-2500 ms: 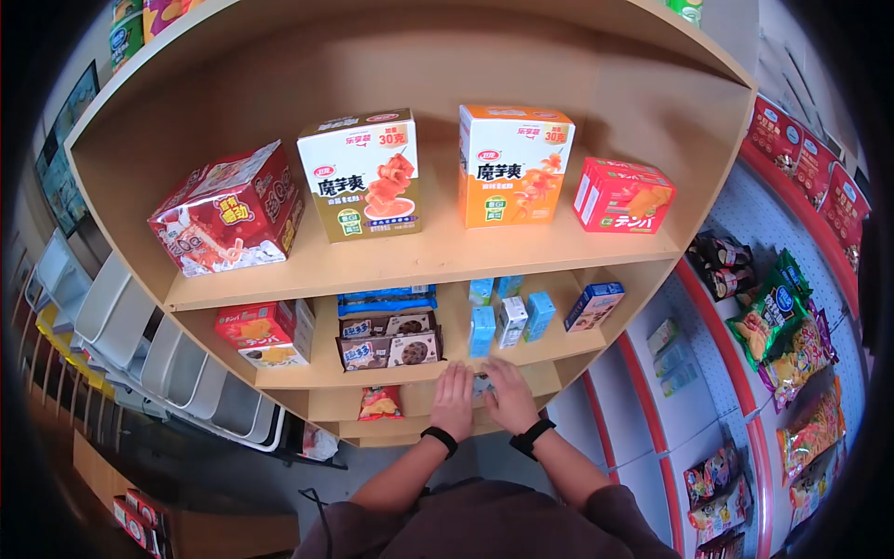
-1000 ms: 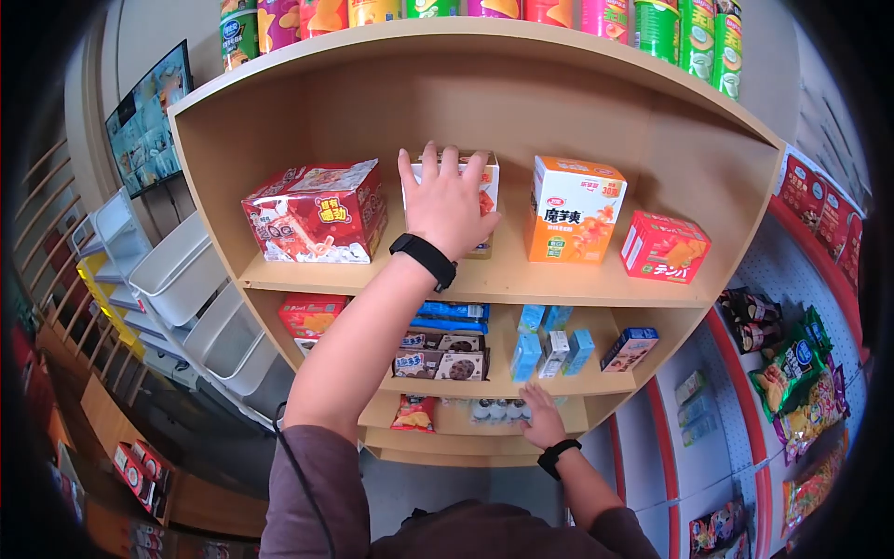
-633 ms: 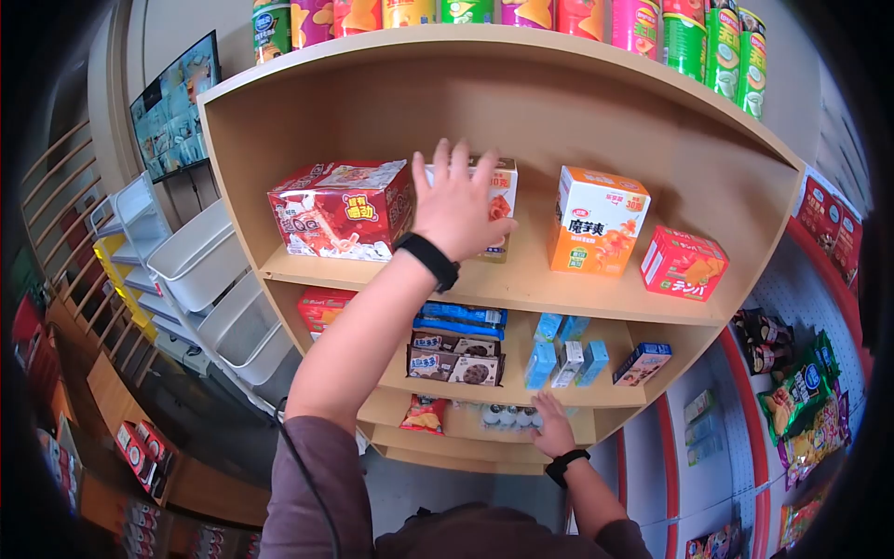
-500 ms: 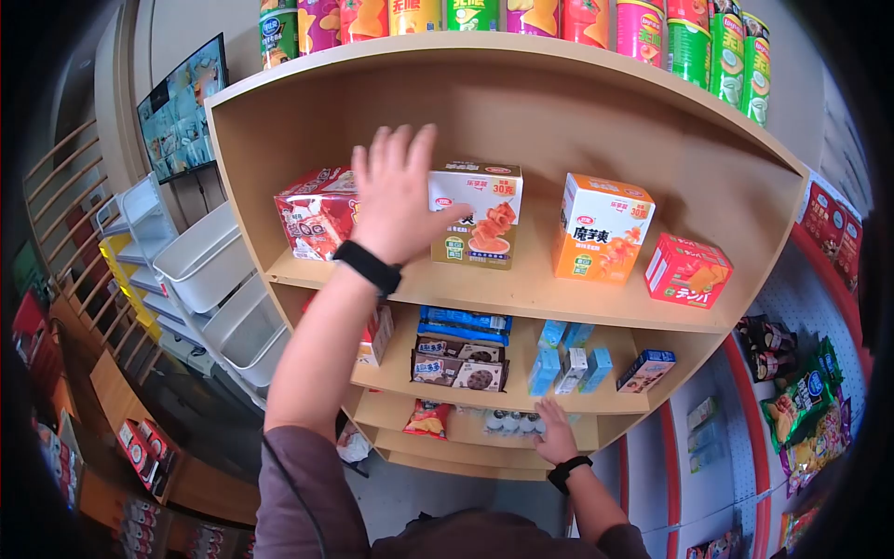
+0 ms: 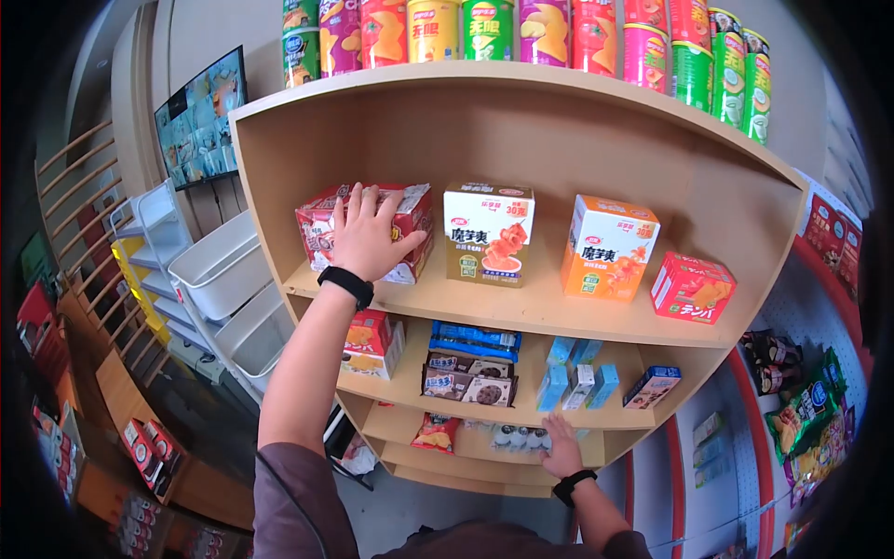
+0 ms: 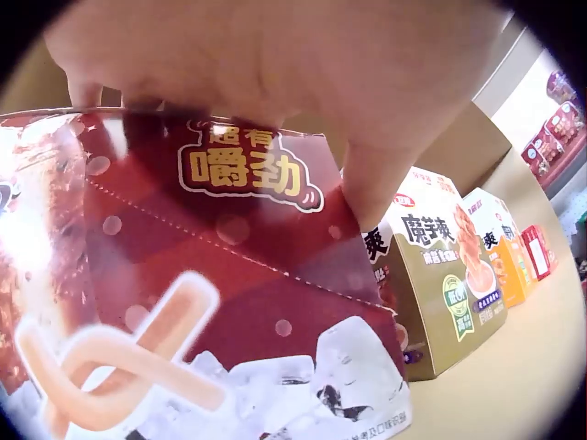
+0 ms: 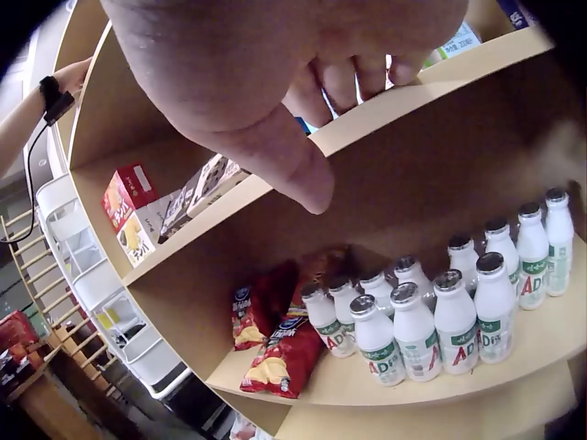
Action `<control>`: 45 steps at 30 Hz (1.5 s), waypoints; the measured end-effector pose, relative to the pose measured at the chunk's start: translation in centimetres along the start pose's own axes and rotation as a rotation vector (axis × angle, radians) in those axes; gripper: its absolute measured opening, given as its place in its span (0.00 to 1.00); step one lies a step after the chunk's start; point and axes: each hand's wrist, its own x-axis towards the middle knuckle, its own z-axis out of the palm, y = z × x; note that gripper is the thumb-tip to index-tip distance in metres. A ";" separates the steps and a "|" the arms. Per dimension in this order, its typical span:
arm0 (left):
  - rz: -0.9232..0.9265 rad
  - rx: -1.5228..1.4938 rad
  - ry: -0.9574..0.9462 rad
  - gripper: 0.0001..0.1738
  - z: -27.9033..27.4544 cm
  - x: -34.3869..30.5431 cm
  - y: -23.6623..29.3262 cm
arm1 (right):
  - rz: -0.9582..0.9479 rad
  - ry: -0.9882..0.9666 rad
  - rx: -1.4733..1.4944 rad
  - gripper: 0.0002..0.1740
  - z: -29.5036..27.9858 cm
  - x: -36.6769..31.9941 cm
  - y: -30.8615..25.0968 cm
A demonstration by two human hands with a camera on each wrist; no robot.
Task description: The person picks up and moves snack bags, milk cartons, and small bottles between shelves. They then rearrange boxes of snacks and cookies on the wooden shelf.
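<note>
My left hand lies with spread fingers over the red snack box at the left end of the upper shelf. In the left wrist view its fingers reach over the top edge of the box, and the thumb lies along the right side. Just right of it stands a white-and-gold snack box. My right hand is at the front edge of the middle shelf, fingers extended and holding nothing. In the right wrist view its thumb shows below that edge.
An orange-and-white box and a small red box stand farther right. Below are cookie packs, small blue cartons, white bottles and red chip bags. Canisters line the top. White bins stand left.
My left hand has moved left from the white-and-gold box onto the red box. The right hand dropped away from beside it to the shelf edge and stays there. The head view has shifted.
</note>
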 end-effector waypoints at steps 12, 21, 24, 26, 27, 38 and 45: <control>-0.015 0.048 0.018 0.41 0.6 0.5 0.7 | -0.010 0.034 -0.011 0.43 0.2 -0.2 0.1; -0.026 0.036 0.004 0.41 0.5 0.5 0.6 | -0.030 0.042 -0.015 0.42 0.2 -0.3 0.2; -0.043 0.028 -0.075 0.43 -0.4 0.7 1.0 | -0.033 0.038 0.004 0.42 -0.2 -0.3 -0.1; -0.060 0.032 -0.073 0.45 -0.5 0.5 1.4 | -0.045 0.044 -0.001 0.42 -0.1 -0.3 -0.1; -0.067 0.041 -0.029 0.47 -0.3 0.3 1.6 | -0.035 0.039 -0.001 0.42 -0.1 -0.4 -0.1; 0.440 -0.470 0.213 0.44 -4.0 3.5 16.8 | -0.007 0.035 -0.099 0.45 -0.3 -0.2 -1.4; 0.459 -0.461 -0.089 0.53 -4.4 7.7 28.0 | 0.015 0.013 -0.096 0.44 -0.5 -0.1 -1.3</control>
